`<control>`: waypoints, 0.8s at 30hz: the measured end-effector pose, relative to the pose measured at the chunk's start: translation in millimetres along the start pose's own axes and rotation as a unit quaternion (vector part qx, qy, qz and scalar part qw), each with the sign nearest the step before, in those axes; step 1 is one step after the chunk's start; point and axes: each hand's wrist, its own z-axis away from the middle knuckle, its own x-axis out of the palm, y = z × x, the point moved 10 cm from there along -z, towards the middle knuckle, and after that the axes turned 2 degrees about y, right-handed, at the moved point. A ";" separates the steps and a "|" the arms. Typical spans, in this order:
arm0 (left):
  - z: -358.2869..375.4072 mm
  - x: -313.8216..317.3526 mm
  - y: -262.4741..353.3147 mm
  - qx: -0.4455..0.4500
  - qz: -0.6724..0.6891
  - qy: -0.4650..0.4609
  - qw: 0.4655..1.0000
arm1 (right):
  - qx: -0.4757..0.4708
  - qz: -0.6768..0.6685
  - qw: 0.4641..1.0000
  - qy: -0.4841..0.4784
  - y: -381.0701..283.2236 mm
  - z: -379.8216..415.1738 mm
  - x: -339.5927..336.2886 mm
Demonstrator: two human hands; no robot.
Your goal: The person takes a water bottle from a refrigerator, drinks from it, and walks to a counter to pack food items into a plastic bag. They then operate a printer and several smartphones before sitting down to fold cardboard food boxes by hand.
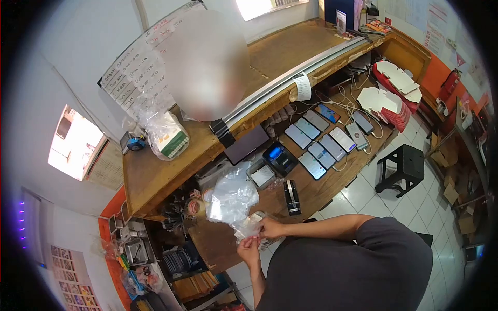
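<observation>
Left hand (249, 248) and right hand (270, 227) both pinching small clear plastic bag (248, 226) above tabletop (218, 243), beside tape dispenser (292, 197).

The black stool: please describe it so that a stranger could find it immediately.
Start at the long wooden counter carrying rows of phones. On the white tiled floor beside it stands the black stool. It is the only dark, four-legged seat there, with nothing on it.

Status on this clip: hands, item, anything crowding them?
Left hand and right hand both pinching a small clear bag. Loose plastic wrap right beside it. Tape dispenser close by.
</observation>
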 end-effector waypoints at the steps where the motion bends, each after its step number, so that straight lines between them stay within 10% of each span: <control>1: -0.4 1.0 1.6 0.013 -0.017 0.000 1.000 | -0.018 -0.022 0.999 -0.028 -8.1 2.2 2.4; 6: -5.1 -15.7 -30.3 -0.072 0.112 0.093 0.987 | -0.024 -0.081 0.995 -0.053 -33.1 32.1 -18.8; 12: 28.9 -12.9 -23.0 -0.120 -0.099 -0.108 0.982 | 0.095 0.301 0.948 0.048 72.6 109.0 -117.0; 14: 48.6 9.8 -40.8 -0.160 -0.177 -0.273 0.932 | 0.109 0.281 0.952 0.054 93.1 121.4 -126.9; 16: 65.6 25.2 -54.7 -0.195 -0.193 -0.270 0.923 | 0.169 0.253 0.933 0.192 114.8 128.7 -153.2; 24: 74.3 99.8 -48.0 -0.059 -0.309 -0.362 0.877 | 0.089 0.143 0.955 0.246 138.0 90.0 -203.0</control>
